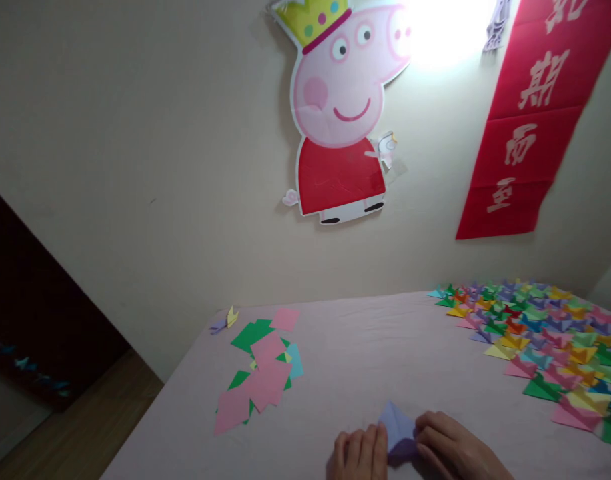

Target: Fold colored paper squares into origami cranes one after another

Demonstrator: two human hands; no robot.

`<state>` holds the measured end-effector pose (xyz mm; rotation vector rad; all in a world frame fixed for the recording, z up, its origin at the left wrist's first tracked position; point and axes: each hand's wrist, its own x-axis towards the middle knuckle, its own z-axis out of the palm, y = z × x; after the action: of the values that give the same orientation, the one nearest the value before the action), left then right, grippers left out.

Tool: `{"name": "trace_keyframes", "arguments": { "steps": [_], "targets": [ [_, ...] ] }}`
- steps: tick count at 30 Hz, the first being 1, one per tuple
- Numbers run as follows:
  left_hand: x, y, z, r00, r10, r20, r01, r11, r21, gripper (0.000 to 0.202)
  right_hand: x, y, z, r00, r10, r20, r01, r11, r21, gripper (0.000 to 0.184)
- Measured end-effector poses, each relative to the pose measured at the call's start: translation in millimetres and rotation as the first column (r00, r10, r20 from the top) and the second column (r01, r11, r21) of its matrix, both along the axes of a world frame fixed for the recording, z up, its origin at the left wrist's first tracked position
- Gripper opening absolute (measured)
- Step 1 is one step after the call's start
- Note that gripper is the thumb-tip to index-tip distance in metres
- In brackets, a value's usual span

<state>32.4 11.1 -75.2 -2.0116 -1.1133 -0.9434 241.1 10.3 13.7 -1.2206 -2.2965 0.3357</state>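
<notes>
A partly folded purple sheet of origami paper (396,430) lies at the near edge of the view, between my two hands. My left hand (363,453) presses on its left side, fingers close together and bent over the paper. On the right side, my right hand (453,443) pinches the paper's edge between thumb and fingers. The top corner of the paper points away from me, and a darker fold shows along its lower part. My left thumb is hidden.
Loose paper squares (273,380) in pink, green and blue lie at the left. Two small folded pieces (230,319) sit at the far left corner. Rows of colourful folded paper birds (540,333) cover the right side of the pink-covered table (365,347). A wall stands behind.
</notes>
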Motion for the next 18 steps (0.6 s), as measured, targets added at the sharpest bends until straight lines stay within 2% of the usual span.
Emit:
{"name": "trace_keyframes", "arguments": {
  "steps": [4, 9, 11, 15, 18],
  "targets": [
    [-5.1, -7.6, 14.6, 0.998, 0.016, -0.067, -0.026, 0.989, -0.147, 0.03, -6.8, 5.3, 3.1, 0.987, -0.162, -0.005, 0.159, 0.974, -0.16, 0.033],
    [-2.2, -6.6, 21.8, 0.999, -0.031, 0.026, 0.034, 0.987, -0.16, 0.028, -17.0, 11.2, 1.8, 0.937, -0.338, 0.089, 0.348, 0.923, -0.163, 0.024],
    [-0.9, -2.5, 21.3, 0.995, -0.076, 0.069, 0.085, 0.986, -0.145, 0.032, -20.1, 12.5, -1.2, 0.926, -0.365, 0.099, 0.376, 0.916, -0.14, 0.022],
    [0.7, 4.5, 18.3, 0.97, -0.187, 0.154, 0.205, 0.973, -0.108, 0.067, -22.6, 13.3, -8.1, 0.918, -0.386, 0.09, 0.394, 0.913, -0.105, 0.02],
    [-0.2, 4.0, 14.0, 0.964, -0.207, 0.168, 0.236, 0.956, -0.174, 0.072, -22.9, 12.9, -11.9, 0.915, -0.397, 0.078, 0.403, 0.91, -0.1, 0.017]
  ]
}}
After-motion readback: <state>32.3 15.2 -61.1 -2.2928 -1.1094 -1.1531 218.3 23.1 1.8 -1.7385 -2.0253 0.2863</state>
